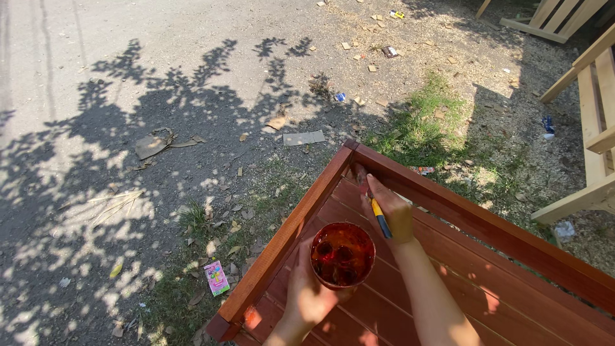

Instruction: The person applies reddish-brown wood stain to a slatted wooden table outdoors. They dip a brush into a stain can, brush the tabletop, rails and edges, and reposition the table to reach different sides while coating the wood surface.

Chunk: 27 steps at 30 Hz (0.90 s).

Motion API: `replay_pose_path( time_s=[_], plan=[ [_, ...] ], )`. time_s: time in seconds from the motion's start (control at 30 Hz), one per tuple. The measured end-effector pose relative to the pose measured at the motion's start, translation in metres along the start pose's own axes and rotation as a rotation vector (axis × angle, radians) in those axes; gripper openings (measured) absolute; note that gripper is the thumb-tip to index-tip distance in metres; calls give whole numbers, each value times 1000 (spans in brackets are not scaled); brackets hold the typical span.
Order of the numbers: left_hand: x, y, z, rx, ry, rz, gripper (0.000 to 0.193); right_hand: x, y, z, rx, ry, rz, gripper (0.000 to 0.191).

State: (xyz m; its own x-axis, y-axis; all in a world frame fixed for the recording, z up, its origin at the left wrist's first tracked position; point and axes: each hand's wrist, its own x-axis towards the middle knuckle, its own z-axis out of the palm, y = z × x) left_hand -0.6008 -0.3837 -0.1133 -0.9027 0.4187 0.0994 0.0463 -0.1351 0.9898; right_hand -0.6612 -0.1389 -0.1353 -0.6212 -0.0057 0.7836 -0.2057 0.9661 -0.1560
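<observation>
Light: harsh direct sun outdoors, bright overall.
Shadows: leafy tree shade mottles the ground [160,128] left of the stained wooden frame [448,211].
Dapple: sun patches fall on the frame's slats.
Glare: pale ground far left of the frame washes out.
Focus: sharp throughout, no motion blur.
Edges: slight wide-angle bending.

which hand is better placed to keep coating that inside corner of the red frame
Right. The right hand already holds the paintbrush with its tip at the wooden frame corner, while the left hand grips the cup of stain.
</observation>
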Motion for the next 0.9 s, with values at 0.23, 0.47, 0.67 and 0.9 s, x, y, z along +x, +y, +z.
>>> replay_pose_path(
  time_s=[0.23, 0.47, 0.67, 0.9],
  plan=[
    [0, -5, -1, 49, 28, 117, 83, -20, 7, -19, -12, -11, 62, 53],
    [5, -14, 1, 58, 3, 4, 93, -4, -6, 16, 32, 64, 29, 53],
    [2, -12, 3, 66, -27, -17, 95, -21, 9, -16, -115, -16, -5, 50],
    [1, -9, 11, -115, -33, -180, 101, -107, 33, -144, -333, -25, 171, 46]
  ],
)
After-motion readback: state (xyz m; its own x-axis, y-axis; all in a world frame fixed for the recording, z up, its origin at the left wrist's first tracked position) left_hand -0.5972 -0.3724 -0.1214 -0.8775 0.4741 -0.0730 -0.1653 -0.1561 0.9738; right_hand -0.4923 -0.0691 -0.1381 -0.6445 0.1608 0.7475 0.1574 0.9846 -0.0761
